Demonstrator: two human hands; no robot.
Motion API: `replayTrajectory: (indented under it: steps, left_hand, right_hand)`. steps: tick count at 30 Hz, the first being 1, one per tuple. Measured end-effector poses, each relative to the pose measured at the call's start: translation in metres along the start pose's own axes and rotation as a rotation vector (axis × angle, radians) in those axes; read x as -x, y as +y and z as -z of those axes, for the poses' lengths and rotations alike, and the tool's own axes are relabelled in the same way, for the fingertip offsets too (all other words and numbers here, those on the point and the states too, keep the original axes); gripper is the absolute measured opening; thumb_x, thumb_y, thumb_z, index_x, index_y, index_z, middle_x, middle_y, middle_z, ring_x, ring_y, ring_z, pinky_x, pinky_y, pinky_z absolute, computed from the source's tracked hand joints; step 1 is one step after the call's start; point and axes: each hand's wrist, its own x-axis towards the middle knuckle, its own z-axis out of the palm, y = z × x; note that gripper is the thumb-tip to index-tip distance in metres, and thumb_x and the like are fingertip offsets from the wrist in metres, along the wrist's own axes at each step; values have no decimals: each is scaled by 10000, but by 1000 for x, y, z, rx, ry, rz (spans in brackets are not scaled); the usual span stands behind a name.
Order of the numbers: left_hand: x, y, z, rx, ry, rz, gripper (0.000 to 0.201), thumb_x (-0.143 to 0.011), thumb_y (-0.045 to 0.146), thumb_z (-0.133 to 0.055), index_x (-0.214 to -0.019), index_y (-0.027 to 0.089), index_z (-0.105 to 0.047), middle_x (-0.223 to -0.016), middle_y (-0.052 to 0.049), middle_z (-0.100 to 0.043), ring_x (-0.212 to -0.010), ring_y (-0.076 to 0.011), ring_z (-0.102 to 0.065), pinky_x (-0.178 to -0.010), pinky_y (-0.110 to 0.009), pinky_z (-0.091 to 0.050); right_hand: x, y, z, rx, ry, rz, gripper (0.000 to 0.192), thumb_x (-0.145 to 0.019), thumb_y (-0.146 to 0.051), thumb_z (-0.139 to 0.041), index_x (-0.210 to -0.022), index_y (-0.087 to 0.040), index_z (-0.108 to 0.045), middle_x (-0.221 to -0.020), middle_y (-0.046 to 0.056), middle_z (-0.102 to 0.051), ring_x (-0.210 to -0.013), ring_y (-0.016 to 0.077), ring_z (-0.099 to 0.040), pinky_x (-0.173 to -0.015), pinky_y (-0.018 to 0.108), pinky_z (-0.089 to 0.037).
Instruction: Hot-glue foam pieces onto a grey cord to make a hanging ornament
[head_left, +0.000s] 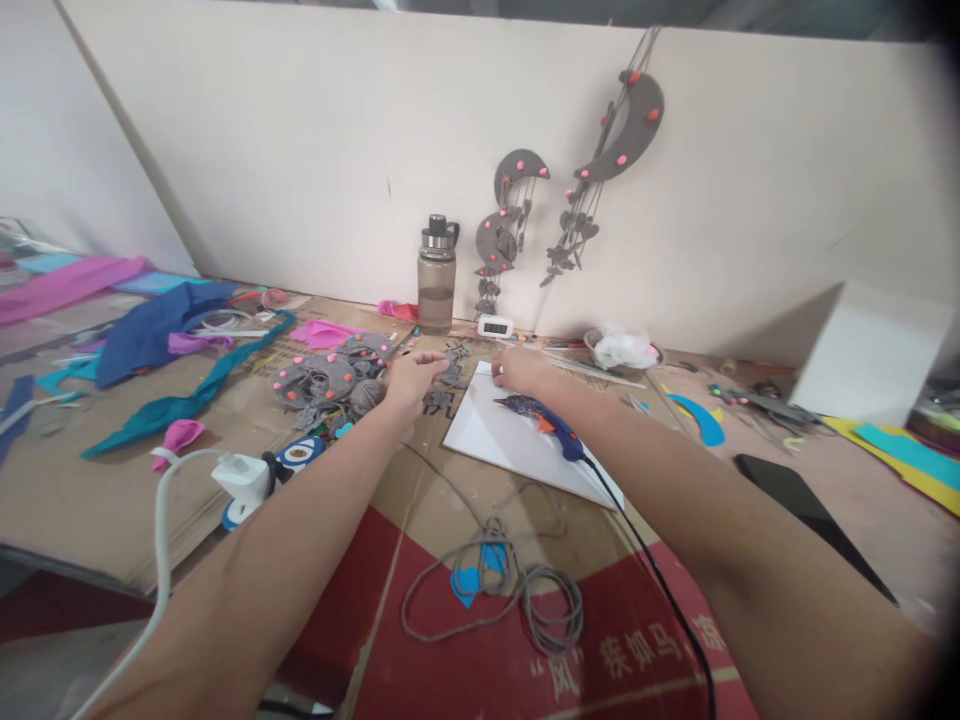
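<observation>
Both my arms reach forward over a cardboard-covered table (112,500). My left hand (411,380) hovers over small grey felt cut-outs (450,375), fingers loosely bent; whether it pinches one I cannot tell. My right hand (519,371) rests at the far edge of a white sheet (517,440), fingers curled down near the same grey pieces. A blue glue gun (541,421) lies on the white sheet just below my right wrist, its black cord (660,590) running toward me.
A grey felt pile with pink dots (326,378), a water bottle (436,275), a small clock (495,326), grey string loops (517,590), a white plug (244,477), blue and pink fabric (157,335), a dark phone (802,505), a white box (870,355). Felt moon mobiles (615,140) hang on the wall.
</observation>
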Motion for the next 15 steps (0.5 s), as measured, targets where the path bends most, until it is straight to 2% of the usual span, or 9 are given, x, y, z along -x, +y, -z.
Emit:
replayTrajectory:
  steps: [7,10,13,15]
  left_hand:
    - [3,3,-12,-23,-86,108,111,-686,79,-685,-747,113,-600,-597,-5,-607,-522,-94,-583,-518,-211,-454]
    - [0,0,-15,-100,-115,110,96,-686,102,-691,-715,114,-600,-559,-16,-599,-473,-90,-549,-455,-190,-388]
    - [-4,-2,-18,-202,-108,84,99,-668,166,-715,-678,122,-627,-461,15,-508,-391,-72,-432,-398,-188,-258]
    - [-6,-3,-20,-256,-90,61,114,-647,203,-731,-664,133,-644,-426,31,-452,-383,-75,-392,-406,-198,-236]
  right_hand:
    - [0,1,-1,-6,10,17,253,-787,-282,-590,-1003,-243,-715,-1037,71,-707,-962,223,-637,-752,267,-474]
    - [-1,1,-3,-7,16,25,262,-789,-256,-581,-1014,-226,-711,-1030,83,-707,-953,219,-638,-762,266,-471]
    - [-2,1,-4,-11,22,27,264,-788,-248,-580,-1016,-219,-709,-1035,92,-703,-960,222,-636,-768,271,-471]
    - [-2,1,-5,-16,26,25,255,-783,-234,-581,-1002,-219,-712,-1043,92,-701,-968,223,-634,-773,273,-470]
